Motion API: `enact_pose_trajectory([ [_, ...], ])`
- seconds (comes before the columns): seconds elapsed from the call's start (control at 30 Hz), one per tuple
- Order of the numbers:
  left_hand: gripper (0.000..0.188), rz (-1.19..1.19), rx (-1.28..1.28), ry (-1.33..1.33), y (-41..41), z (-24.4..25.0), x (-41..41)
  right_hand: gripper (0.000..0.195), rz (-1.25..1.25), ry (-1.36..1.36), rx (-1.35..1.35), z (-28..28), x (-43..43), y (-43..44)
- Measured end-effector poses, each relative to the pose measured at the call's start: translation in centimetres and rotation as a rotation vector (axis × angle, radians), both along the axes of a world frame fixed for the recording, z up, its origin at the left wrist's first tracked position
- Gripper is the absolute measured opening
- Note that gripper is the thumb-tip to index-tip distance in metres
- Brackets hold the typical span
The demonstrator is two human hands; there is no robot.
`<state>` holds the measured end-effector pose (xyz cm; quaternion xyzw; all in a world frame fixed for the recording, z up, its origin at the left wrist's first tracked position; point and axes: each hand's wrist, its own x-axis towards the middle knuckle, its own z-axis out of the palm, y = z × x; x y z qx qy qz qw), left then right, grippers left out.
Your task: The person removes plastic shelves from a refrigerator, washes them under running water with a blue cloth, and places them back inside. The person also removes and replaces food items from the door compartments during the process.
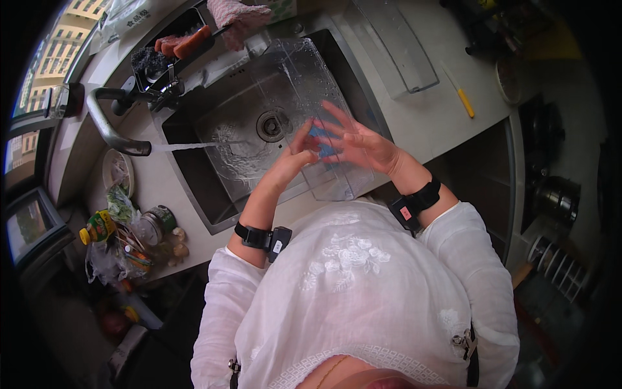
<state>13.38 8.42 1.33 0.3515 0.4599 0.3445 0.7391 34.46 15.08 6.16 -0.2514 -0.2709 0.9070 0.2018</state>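
A clear plastic bin (335, 87), wet with drops, lies tilted across the near right part of the steel sink (218, 223). My left hand (299, 150) is at the bin with its fingers bent, their tips close to a blue thing (323, 141), perhaps a sponge or cloth. My right hand (362, 143) is beside it, fingers spread, partly over the blue thing. Whether the left fingers grip the blue thing or the bin cannot be told. Water runs from the faucet (119, 141) into the sink, left of the drain (270, 126).
Right of the sink, the counter (452, 136) bears another clear plastic bin (403, 53) and a yellow-handled knife (465, 103). Left of it are a bowl (130, 187), a yellow-capped bottle (97, 227), a jar (160, 219) and bagged vegetables. A pink cloth (235, 17) hangs behind the sink.
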Motion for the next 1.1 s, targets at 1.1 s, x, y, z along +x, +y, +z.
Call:
enact_pose_trajectory([
  [1.1, 0.090, 0.576, -0.152, 1.529, 20.0, -1.2, -17.9, 0.094, 0.130, -1.397, 2.032, 11.3, 11.4, 9.1],
])
